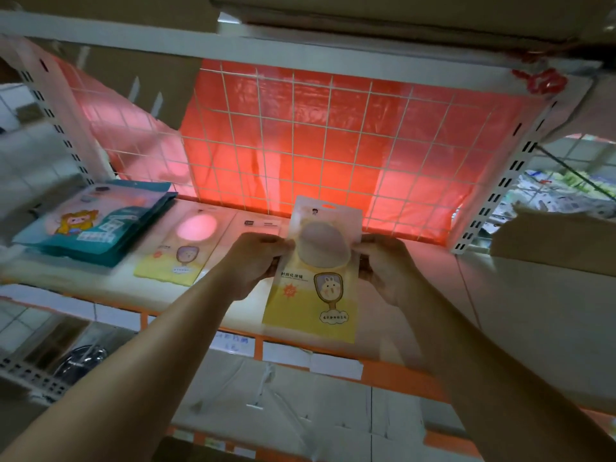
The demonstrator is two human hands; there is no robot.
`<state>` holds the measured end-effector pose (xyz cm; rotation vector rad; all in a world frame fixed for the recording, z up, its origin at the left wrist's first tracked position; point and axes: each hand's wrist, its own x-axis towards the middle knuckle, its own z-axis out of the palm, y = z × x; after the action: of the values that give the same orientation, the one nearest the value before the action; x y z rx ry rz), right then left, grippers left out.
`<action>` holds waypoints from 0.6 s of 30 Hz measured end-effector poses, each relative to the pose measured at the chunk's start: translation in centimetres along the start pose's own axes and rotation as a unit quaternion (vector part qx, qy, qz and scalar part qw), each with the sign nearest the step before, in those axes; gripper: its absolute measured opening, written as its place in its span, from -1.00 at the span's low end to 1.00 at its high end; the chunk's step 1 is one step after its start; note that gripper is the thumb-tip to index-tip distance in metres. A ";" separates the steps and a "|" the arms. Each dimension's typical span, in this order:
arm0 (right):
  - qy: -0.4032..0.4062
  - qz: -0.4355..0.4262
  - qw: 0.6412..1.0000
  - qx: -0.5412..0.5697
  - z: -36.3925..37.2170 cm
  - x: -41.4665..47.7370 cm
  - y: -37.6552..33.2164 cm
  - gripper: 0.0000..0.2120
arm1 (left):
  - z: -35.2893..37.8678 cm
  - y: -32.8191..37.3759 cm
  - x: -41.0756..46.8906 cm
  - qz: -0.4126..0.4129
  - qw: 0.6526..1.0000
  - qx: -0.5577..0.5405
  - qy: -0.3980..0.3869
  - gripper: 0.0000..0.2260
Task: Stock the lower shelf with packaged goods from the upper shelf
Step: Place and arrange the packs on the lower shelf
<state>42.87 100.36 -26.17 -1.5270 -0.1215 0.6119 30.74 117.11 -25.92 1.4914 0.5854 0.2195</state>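
Observation:
A yellow packet [316, 285] with a mirror cartoon and a round clear window hangs upright above the white shelf [433, 288]. My left hand [253, 261] pinches its left edge. My right hand [386, 265] pinches its right edge. A matching yellow packet [186, 248] lies flat on the shelf to the left. Further left sits a stack of teal packets [96, 225] with a cartoon figure.
A white wire grid [333, 141] backed by red plastic closes the rear of the shelf. Slotted white uprights [500, 185] stand at both sides. An orange price rail [383, 365] runs along the front edge. Pale cartons [283, 395] fill the level below.

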 end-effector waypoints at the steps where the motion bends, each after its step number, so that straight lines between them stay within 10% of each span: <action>1: -0.004 -0.001 1.000 -0.002 0.2 0.5 0.0 -0.86 | -0.1 -0.1 0.4 0.004 1.000 0.001 0.005 -0.81; 18: 0.034 0.009 0.998 -0.043 9.0 3.9 1.5 -0.89 | -8.8 -0.8 4.3 -0.033 0.999 -0.027 -0.027 -0.74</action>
<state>41.77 110.05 -28.12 -1.6317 -0.0823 0.5743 29.88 126.75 -27.46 1.4204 0.5792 0.1419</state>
